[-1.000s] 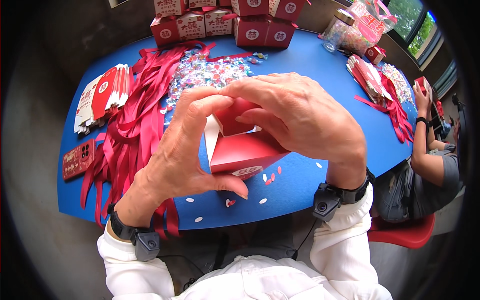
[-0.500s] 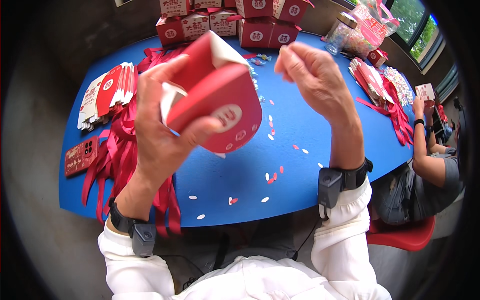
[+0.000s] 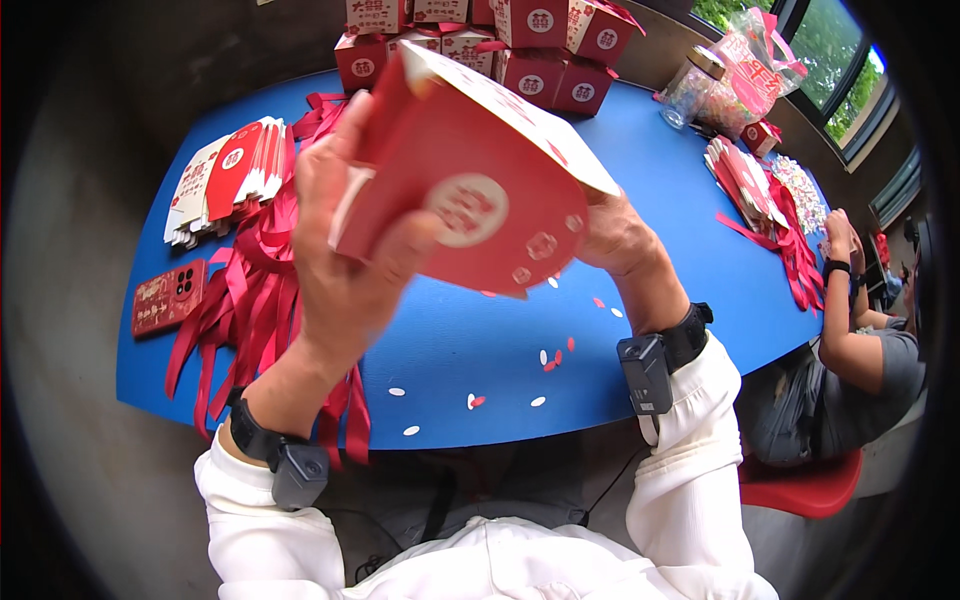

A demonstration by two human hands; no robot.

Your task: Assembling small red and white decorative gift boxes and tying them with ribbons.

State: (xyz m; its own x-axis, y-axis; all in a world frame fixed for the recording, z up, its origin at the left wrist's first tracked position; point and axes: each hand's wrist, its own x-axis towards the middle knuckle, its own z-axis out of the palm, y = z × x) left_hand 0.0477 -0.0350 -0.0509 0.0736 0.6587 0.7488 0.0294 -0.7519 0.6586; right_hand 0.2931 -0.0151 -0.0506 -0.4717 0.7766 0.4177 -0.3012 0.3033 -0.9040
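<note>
A blue bench (image 3: 695, 185) carries a stack of red and white boxes (image 3: 530, 75) at its far edge, a heap of red ribbons (image 3: 255, 290) at left and a pile of folded cartons (image 3: 230, 175) beside them. Above the bench's middle, a tilted red box (image 3: 490, 180) is held at its left end by the left hand (image 3: 345, 250), thumb on its front, while the right hand (image 3: 615, 235) is at its right end, fingers hidden, so its grip cannot be told. A phone (image 3: 168, 298) lies by the ribbons, small bits (image 3: 538, 401) near the front edge.
</note>
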